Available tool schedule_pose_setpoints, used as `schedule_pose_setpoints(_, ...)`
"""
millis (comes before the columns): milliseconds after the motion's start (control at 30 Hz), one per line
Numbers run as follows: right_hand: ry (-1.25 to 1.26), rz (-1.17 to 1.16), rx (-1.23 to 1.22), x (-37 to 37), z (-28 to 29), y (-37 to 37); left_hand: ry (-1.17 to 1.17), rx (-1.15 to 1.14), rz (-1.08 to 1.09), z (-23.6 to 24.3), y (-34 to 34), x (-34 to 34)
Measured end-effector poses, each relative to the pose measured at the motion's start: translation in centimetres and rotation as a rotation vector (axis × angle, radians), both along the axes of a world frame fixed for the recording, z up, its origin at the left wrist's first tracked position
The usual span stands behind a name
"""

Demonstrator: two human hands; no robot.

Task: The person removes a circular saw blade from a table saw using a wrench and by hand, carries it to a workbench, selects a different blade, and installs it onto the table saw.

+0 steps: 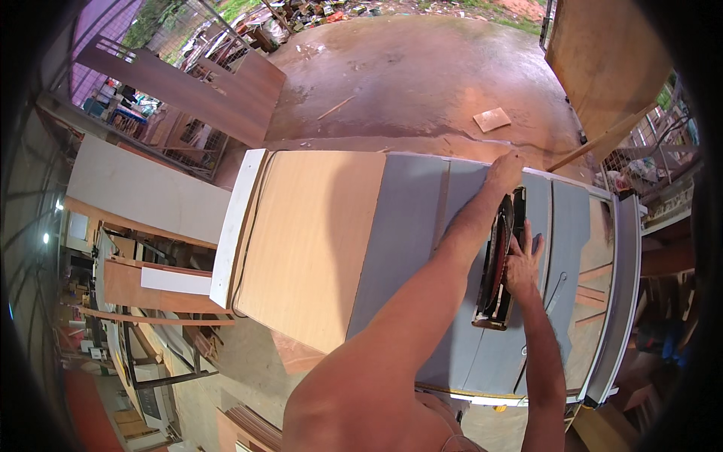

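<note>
A work table has a grey top (pixel 403 226) and a pale wood panel (pixel 301 241) to the left. Set lengthwise in the grey part is a dark metal frame (pixel 479 313) around what looks like a reddish circular blade (pixel 497 264). My left hand (pixel 506 167) is at the table's far edge, just beyond the frame, fingers curled; what it holds, if anything, is hidden. My right hand (pixel 523 265) rests at the blade and frame, two fingers stretched apart, the others partly hidden. My left forearm crosses the grey top.
White boards (pixel 147 188) and wood strips (pixel 162 316) lie at left. Tall plywood (pixel 602 53) stands at back right. A small board (pixel 491 119) and a thin stick (pixel 336 107) lie on the ground beyond the table. A white rail (pixel 625 279) runs along its right end.
</note>
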State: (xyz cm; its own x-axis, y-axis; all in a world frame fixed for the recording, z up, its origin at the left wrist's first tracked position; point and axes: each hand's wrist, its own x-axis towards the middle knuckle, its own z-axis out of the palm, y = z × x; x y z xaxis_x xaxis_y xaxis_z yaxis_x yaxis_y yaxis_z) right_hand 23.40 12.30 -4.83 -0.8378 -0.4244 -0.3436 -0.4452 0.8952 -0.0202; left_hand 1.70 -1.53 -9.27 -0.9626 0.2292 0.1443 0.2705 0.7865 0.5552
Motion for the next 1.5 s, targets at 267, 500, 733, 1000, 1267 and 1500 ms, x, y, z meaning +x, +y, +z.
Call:
schedule_pose_setpoints(267, 0.133, 0.059, 0.082, 0.6, -1.4, -1.0, 0.114, 0.127, 0.067, -2.3, 0.1, -0.3)
schedule_pose_setpoints(500, 0.217, 0.012, -0.218, 0.3, -3.6, 1.3, 0.101, 0.005, -0.007, -0.7, 0.4, 0.0)
schedule_pose_setpoints(733, 0.169, 0.052, -0.013, 0.3, -0.8, -1.3, 0.117, -0.011, -0.031, -2.5, -2.1, -1.6)
schedule_pose_setpoints(1000, 0.062, 0.039, -0.034, 0.5, 1.2, 0.2, 0.099, -0.036, -0.081, -0.7, -0.8, -0.8)
schedule_pose_setpoints(1267, 0.094, -0.076, -0.040, 1.0, 0.6, -0.3, 0.120, -0.005, -0.063, 0.0, -0.3, -0.4)
schedule_pose_setpoints(1500, 0.124, 0.033, 0.147, 0.7, 0.6, -0.9, 0.126, -0.027, -0.095, -0.4, 0.1, -0.6)
